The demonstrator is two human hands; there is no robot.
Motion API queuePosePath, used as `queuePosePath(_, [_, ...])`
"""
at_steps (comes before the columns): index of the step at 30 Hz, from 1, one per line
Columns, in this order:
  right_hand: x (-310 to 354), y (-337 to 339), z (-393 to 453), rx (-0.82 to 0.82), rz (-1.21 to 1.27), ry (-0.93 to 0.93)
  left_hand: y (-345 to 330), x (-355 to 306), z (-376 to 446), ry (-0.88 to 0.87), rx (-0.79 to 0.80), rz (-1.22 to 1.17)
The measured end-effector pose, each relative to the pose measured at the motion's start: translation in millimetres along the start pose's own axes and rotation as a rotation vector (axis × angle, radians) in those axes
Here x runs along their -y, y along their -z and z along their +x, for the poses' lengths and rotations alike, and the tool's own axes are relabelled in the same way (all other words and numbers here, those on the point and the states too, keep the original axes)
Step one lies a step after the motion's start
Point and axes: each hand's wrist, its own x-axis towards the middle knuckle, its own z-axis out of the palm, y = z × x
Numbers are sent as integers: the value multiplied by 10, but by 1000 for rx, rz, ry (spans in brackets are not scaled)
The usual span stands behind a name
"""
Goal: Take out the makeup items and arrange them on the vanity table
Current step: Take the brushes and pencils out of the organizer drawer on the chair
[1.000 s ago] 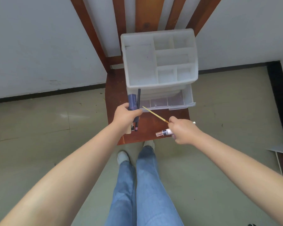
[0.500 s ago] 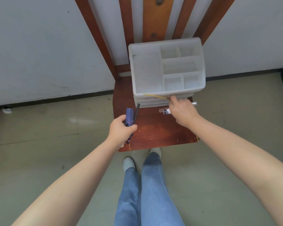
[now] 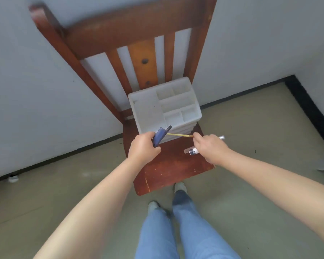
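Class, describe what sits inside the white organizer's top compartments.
The white organizer shows only bare compartments on top, nothing in them. Its closed drawers hide whatever is inside.

Drawer of white organiser (image 3: 164, 107), open 1 s ago, now shut. R hand (image 3: 209, 148) off the drawer front, w/ yellow stick (image 3: 179, 135) and clear tube (image 3: 192, 150), drawn back over chair seat (image 3: 172, 165). L hand (image 3: 143, 148) tilts blue tube (image 3: 158, 137) and dark pencil (image 3: 167, 128) rightwards.
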Motion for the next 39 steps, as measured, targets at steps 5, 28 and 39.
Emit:
queuePosePath(5, [-338,316,-617,-57,-56,-255,252,-789,201,-438,25,388])
queuePosePath(28, [2714,802,-5745,371,438,-2104,-1701,-3260,-4530,-2206,332,868])
queuePosePath(39, [5661,975,-8147,573,461,-2628,-3016,-2663,-8572,-2741,532,638])
